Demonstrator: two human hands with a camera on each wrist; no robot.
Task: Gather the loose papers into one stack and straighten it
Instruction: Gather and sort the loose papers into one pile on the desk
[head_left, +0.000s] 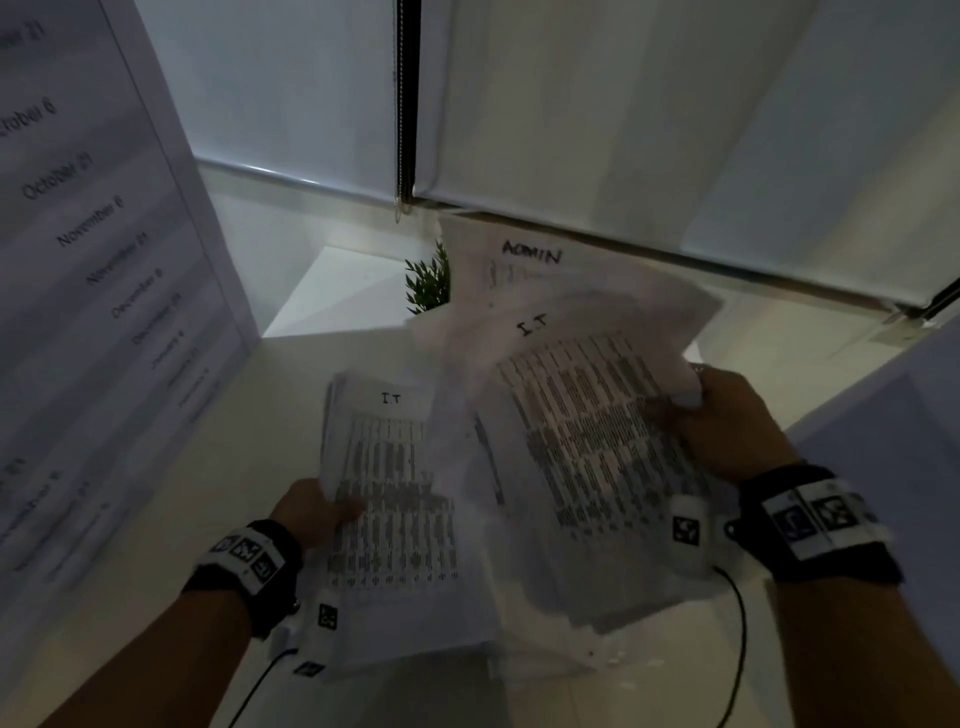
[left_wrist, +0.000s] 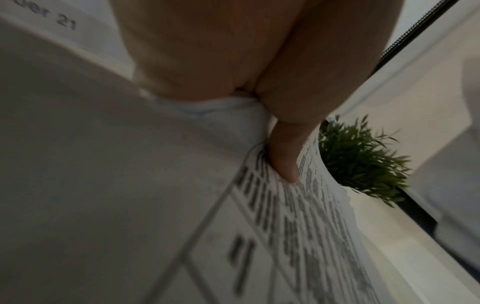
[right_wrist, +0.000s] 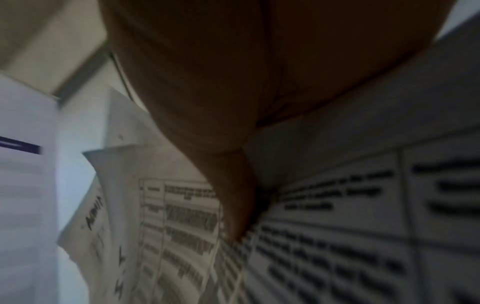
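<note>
In the head view two bundles of printed table sheets are held above a white surface. My left hand (head_left: 322, 512) grips the left bundle (head_left: 395, 519), headed "I.T", by its left edge; the left wrist view shows my thumb (left_wrist: 284, 156) pressed on the printed page (left_wrist: 298, 236). My right hand (head_left: 722, 415) grips the larger, fanned bundle (head_left: 582, 441) by its right edge, thumb on top. Its top sheet reads "I.T", and a sheet marked "ADMIN" (head_left: 530, 260) sticks out behind. The right wrist view shows that thumb (right_wrist: 233, 195) on the tables (right_wrist: 324, 246). The bundles overlap in the middle.
A large upright sheet (head_left: 104, 286) listing dates stands close on the left. A small green plant (head_left: 428, 283) sits behind the papers, before lowered white blinds (head_left: 623, 104) with a bead chain (head_left: 402, 104). Another pale panel (head_left: 893, 415) rises at the right.
</note>
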